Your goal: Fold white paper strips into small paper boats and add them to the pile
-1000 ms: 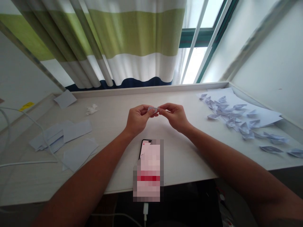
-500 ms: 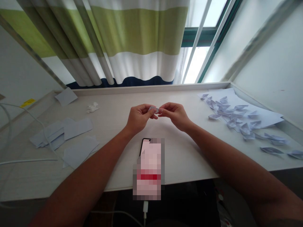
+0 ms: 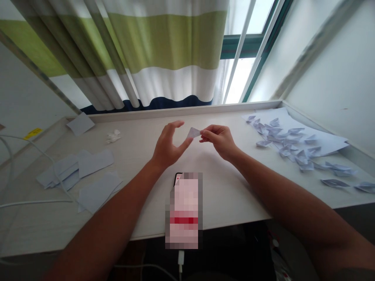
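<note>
A small folded piece of white paper (image 3: 193, 133), roughly triangular, is held up above the desk between my hands. My right hand (image 3: 218, 139) pinches its right corner between thumb and fingers. My left hand (image 3: 168, 145) is open, fingers and thumb spread apart; its thumb tip is at the paper's left edge, and whether it touches I cannot tell. To the right lie several small folded paper boats (image 3: 288, 140), some of them on flat white sheets (image 3: 328, 140). Loose paper pieces (image 3: 96, 162) lie on the left side.
A phone (image 3: 184, 210), its screen blurred, lies at the desk's (image 3: 234, 195) front edge with a white charging plug (image 3: 181, 257) in it. Crumpled paper (image 3: 113, 136) and a single sheet (image 3: 81, 124) lie at the back left. White cables (image 3: 38, 202) cross the left side. A curtain (image 3: 164, 47) hangs behind.
My left hand has let its fingers go from the paper and spread them. More of the folded paper now shows, still pinched in my right hand. The view has shifted slightly.
</note>
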